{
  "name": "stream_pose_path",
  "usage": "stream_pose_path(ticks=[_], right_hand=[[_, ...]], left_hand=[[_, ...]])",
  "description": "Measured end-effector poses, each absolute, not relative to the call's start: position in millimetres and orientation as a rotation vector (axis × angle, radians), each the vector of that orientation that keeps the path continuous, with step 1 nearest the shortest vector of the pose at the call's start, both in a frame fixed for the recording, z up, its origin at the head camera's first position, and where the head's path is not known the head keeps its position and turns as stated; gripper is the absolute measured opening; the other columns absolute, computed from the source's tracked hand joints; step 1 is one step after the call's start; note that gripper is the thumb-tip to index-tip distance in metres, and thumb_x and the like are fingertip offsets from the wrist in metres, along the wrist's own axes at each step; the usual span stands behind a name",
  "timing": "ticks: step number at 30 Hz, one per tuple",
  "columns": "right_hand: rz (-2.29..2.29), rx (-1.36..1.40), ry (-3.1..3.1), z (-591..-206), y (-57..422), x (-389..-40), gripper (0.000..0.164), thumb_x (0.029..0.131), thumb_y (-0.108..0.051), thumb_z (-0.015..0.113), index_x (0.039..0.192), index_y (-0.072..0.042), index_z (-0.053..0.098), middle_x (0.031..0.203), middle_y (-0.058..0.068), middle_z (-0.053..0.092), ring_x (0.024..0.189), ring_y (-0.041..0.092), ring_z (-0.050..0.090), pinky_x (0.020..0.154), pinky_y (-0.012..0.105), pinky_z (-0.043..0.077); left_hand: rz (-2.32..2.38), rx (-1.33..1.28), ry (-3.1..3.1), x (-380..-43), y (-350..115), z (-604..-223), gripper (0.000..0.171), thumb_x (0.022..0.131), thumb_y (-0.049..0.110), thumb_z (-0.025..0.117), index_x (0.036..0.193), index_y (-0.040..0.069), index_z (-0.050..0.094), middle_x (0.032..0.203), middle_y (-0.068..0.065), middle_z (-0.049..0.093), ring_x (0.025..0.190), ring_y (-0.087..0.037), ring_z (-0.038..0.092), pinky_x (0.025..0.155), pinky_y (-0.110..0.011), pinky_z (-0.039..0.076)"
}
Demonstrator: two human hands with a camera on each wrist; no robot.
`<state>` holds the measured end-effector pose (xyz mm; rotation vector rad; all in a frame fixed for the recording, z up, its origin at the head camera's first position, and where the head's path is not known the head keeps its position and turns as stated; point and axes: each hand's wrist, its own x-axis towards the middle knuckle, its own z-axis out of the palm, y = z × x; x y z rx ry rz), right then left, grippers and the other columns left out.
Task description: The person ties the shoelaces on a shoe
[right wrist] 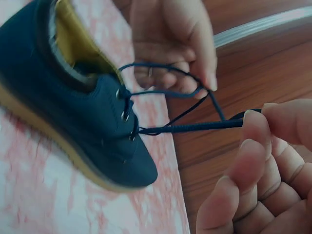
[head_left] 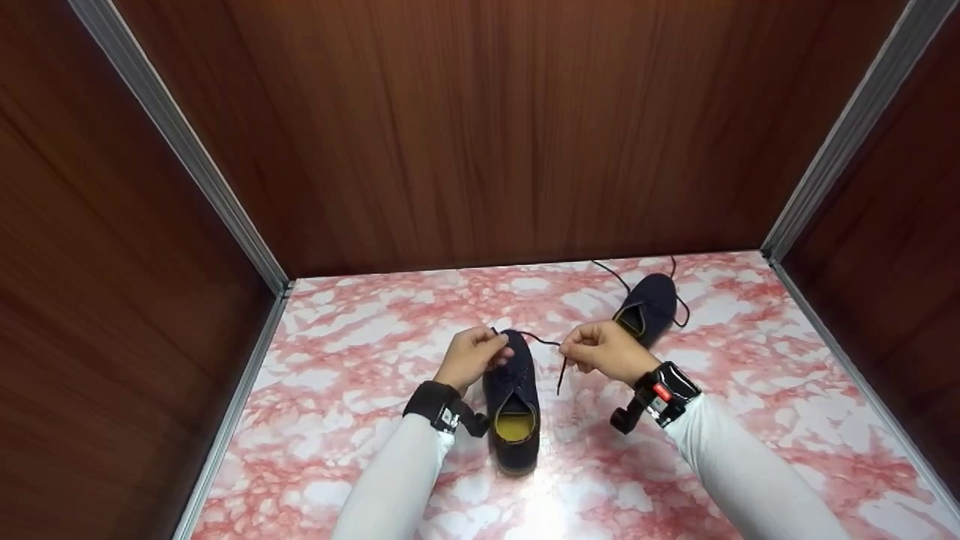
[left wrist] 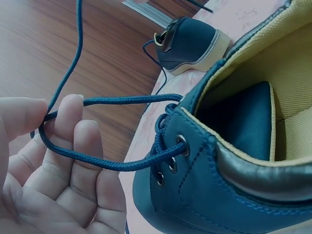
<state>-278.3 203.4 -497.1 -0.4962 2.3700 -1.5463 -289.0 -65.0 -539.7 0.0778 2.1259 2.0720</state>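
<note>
A dark blue lace-up shoe [head_left: 514,375] with a yellow lining stands on the table, its toe pointing away from me. Over the toe end, my left hand [head_left: 472,355] pinches a dark blue shoelace [left wrist: 129,100] between thumb and index finger. In the left wrist view that lace runs in a loop from the top eyelets to the fingertips. To the right of the shoe, my right hand [head_left: 606,351] pinches lace too, and a loose end hangs below its fingers. The right wrist view shows lace [right wrist: 195,126] drawn out from the shoe's eyelets to the right fingertips.
A second dark blue shoe [head_left: 655,298] lies behind my right hand, its laces loose on the table. The tabletop [head_left: 337,420] has a red and white marbled pattern. Brown wood-grain panels [head_left: 480,135] with grey metal edging enclose it at the back and sides.
</note>
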Motion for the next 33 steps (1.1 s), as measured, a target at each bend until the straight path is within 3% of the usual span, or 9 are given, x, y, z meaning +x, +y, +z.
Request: stream_pose_path(ticks=[5,9,13,16,21,26,33], right_hand=[[-1.68,-0.418,2.204,-498,201,-278,0.028,0.1,-0.019,0.071,0.102,0.01,0.069,0.076,-0.005,0.069,0.065,0.003,0.059,0.064,0.019,0.055],[-1.775,-0.396,2.093,-500,199,-277,0.018,0.1,-0.016,0.071,0.098,0.002,0.07,0.077,-0.006,0.07,0.066,0.003,0.058,0.064,0.018,0.054],[-1.828,-0.407,2.046,-504,194,-276,0.01,0.1,-0.014,0.07,0.096,-0.005,0.07,0.078,-0.007,0.071,0.067,0.002,0.059,0.066,0.018,0.054],[-1.835,-0.433,2.066,-507,189,-273,0.012,0.1,-0.013,0.07,0.098,-0.001,0.069,0.079,-0.006,0.074,0.067,0.002,0.061,0.066,0.018,0.055],[-1.787,-0.535,2.223,-513,179,-267,0.022,0.099,-0.011,0.071,0.1,0.011,0.068,0.085,0.01,0.078,0.069,0.003,0.065,0.068,0.019,0.056],[-1.735,-0.697,2.384,-514,169,-259,0.014,0.096,-0.008,0.074,0.094,0.006,0.072,0.088,0.024,0.076,0.072,0.005,0.068,0.069,0.02,0.057],[-1.491,-0.85,2.694,-515,155,-247,0.006,0.09,-0.012,0.082,0.086,-0.013,0.078,0.08,0.003,0.077,0.068,-0.003,0.062,0.064,0.018,0.052]], left_hand=[[2.045,0.101,2.185,-288,-65,-543,0.019,0.099,0.017,0.072,0.085,0.007,0.064,0.08,-0.002,0.078,0.069,-0.011,0.067,0.065,-0.022,0.052],[2.006,0.128,2.275,-286,-64,-544,0.019,0.097,0.019,0.075,0.087,0.003,0.071,0.078,0.0,0.076,0.07,-0.013,0.067,0.065,-0.023,0.053],[1.983,0.127,2.353,-286,-64,-546,0.021,0.096,0.017,0.076,0.089,-0.003,0.074,0.071,0.006,0.068,0.068,-0.013,0.063,0.063,-0.021,0.051],[1.978,0.133,2.403,-286,-65,-548,0.023,0.095,0.017,0.077,0.09,-0.005,0.074,0.067,0.009,0.061,0.065,-0.01,0.058,0.061,-0.02,0.047],[1.981,0.147,2.443,-286,-65,-550,0.024,0.093,0.017,0.078,0.089,-0.007,0.075,0.065,0.009,0.057,0.064,-0.007,0.054,0.061,-0.02,0.045],[1.954,0.148,2.479,-286,-66,-551,0.024,0.093,0.019,0.078,0.088,-0.004,0.076,0.066,0.008,0.059,0.064,-0.008,0.055,0.061,-0.02,0.046],[1.941,0.127,2.473,-285,-66,-554,0.023,0.094,0.02,0.078,0.091,-0.003,0.077,0.069,0.01,0.061,0.067,-0.009,0.057,0.064,-0.02,0.048]])
